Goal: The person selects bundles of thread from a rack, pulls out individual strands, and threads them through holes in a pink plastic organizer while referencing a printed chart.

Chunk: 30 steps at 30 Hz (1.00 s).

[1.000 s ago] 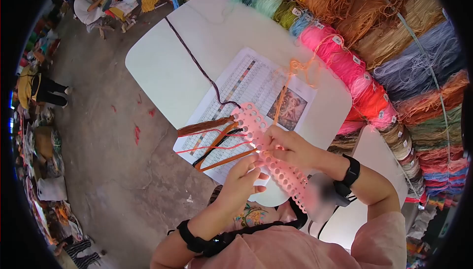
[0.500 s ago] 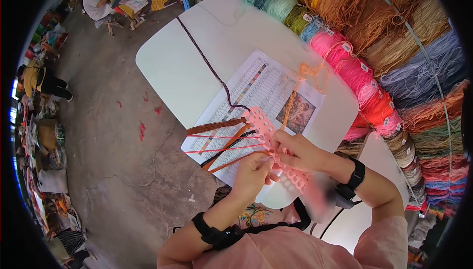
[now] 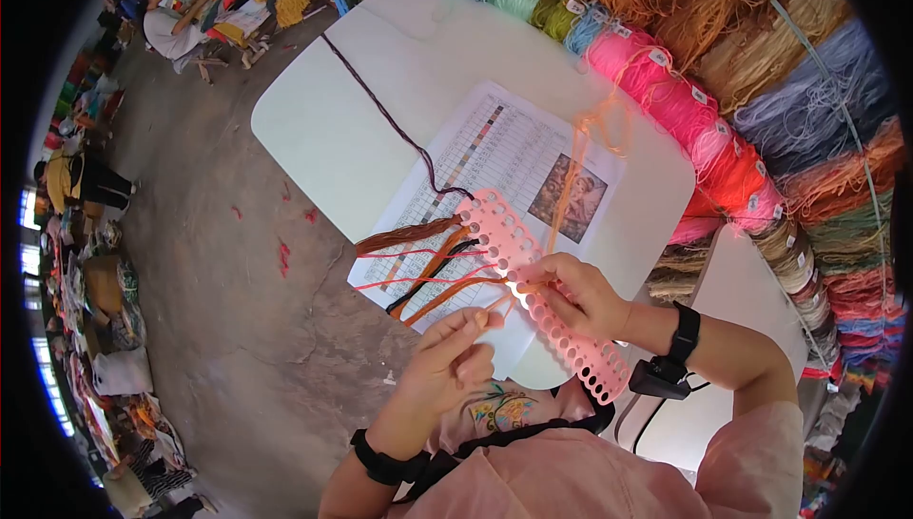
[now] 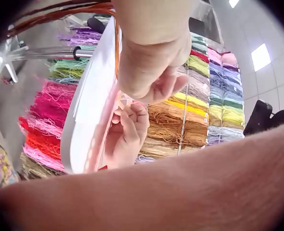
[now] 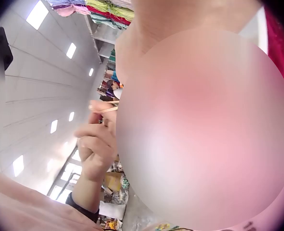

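A pink strip with rows of round holes [image 3: 495, 217] lies slantwise over a printed sheet. Brown, orange, black and red thread bundles hang from its left edge, the brown bundle [image 3: 409, 234] uppermost. My right hand [image 3: 585, 302] is over the strip's middle, thumb and fingertips pinching peach-orange thread at a hole. Below and left of the strip, my left hand [image 3: 445, 357] pinches the end of the thin peach thread [image 5: 108, 109], stretched between the two hands. In the left wrist view the right hand [image 4: 127, 132] shows curled fingers beside the strip's edge.
The white table [image 3: 314, 129] bears the chart sheet [image 3: 495, 129] with a colour picture, a long dark braided thread [image 3: 380, 110] and a loose peach skein [image 3: 599, 129]. Rows of coloured yarn hanks [image 3: 656, 72] line the right. People are at the far left.
My left hand has moved from beside the right hand down and left, drawing thread out between them. The right hand stays at the strip, its fingers shifted slightly. The head view has swung a little.
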Each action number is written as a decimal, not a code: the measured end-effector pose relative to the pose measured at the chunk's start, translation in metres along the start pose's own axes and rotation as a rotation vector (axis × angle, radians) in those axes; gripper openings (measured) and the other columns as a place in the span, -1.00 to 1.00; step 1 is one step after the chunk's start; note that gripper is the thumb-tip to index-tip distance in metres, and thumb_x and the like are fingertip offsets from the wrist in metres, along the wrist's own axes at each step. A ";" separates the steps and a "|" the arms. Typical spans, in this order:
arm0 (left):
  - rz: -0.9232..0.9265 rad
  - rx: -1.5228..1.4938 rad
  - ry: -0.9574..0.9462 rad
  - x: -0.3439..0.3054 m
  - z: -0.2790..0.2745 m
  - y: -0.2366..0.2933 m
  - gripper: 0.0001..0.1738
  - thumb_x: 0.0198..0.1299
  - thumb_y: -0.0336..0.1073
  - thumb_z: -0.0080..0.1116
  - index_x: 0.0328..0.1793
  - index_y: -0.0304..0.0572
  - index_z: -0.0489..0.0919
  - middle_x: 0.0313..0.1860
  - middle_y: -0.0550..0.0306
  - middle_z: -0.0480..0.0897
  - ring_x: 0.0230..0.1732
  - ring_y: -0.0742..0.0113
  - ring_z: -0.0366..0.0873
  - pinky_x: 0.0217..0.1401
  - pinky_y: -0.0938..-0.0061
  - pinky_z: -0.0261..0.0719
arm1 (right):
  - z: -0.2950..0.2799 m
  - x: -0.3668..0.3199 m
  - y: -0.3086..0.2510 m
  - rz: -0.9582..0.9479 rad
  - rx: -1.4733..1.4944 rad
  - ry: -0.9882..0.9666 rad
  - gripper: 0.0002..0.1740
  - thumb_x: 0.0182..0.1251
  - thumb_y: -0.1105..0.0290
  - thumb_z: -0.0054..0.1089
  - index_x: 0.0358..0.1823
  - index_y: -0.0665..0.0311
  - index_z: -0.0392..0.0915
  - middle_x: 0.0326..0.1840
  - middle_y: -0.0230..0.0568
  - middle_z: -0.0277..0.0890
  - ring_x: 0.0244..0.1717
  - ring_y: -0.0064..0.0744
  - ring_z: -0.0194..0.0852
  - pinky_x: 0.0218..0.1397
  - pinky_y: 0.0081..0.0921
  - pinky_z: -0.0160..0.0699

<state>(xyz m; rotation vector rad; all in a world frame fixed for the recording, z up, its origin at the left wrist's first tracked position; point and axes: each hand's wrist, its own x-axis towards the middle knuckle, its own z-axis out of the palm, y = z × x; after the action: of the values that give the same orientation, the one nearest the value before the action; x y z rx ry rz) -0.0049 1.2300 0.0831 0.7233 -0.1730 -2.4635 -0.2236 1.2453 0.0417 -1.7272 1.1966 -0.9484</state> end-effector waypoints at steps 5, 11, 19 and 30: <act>-0.117 0.376 0.031 0.024 0.008 -0.006 -0.71 0.21 -0.34 -0.11 0.05 -0.23 0.36 -0.36 0.14 0.54 -0.86 0.59 0.16 -0.81 0.73 0.07 | 0.003 -0.008 0.005 -0.013 0.122 0.050 -0.67 0.01 0.60 -0.04 -0.12 0.29 0.29 -0.30 -0.19 0.37 -0.29 -0.18 0.33 -0.22 -0.39 0.31; 0.104 1.091 0.214 0.005 0.007 0.007 -0.72 0.12 -0.41 -0.01 -0.01 -0.25 0.41 -0.48 0.10 0.53 -0.66 0.50 0.47 -0.72 0.69 0.30 | 0.005 0.000 -0.004 -0.188 -0.168 0.033 -0.59 -0.06 0.48 0.09 -0.09 0.22 0.29 -0.24 -0.22 0.34 -0.23 -0.18 0.30 -0.16 -0.35 0.22; 0.443 0.187 0.815 -0.219 -0.198 0.129 -0.86 0.15 -0.27 -0.07 -0.42 -0.11 0.35 -0.68 0.29 0.35 -0.76 0.62 0.21 -0.78 0.78 0.11 | 0.006 0.001 -0.010 -0.135 -0.429 -0.093 -0.46 -0.22 0.40 0.16 -0.06 0.21 0.27 -0.20 -0.19 0.32 -0.13 -0.21 0.26 -0.12 -0.35 0.12; 0.857 2.080 0.088 -0.030 -0.015 0.128 -0.78 0.01 -0.52 -0.01 -0.18 -0.35 0.50 -0.19 -0.09 0.55 -0.15 0.07 0.50 -0.09 0.36 0.43 | -0.013 -0.004 -0.035 -0.091 -0.457 0.009 -0.39 -0.20 0.35 0.27 -0.04 0.30 0.25 -0.07 -0.04 0.23 -0.04 -0.05 0.21 0.00 -0.26 0.23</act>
<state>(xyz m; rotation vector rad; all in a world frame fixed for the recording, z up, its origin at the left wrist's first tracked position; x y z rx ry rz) 0.0852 1.1402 0.1186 0.9995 -2.4334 -0.6551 -0.2242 1.2545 0.0781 -2.1502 1.4311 -0.7728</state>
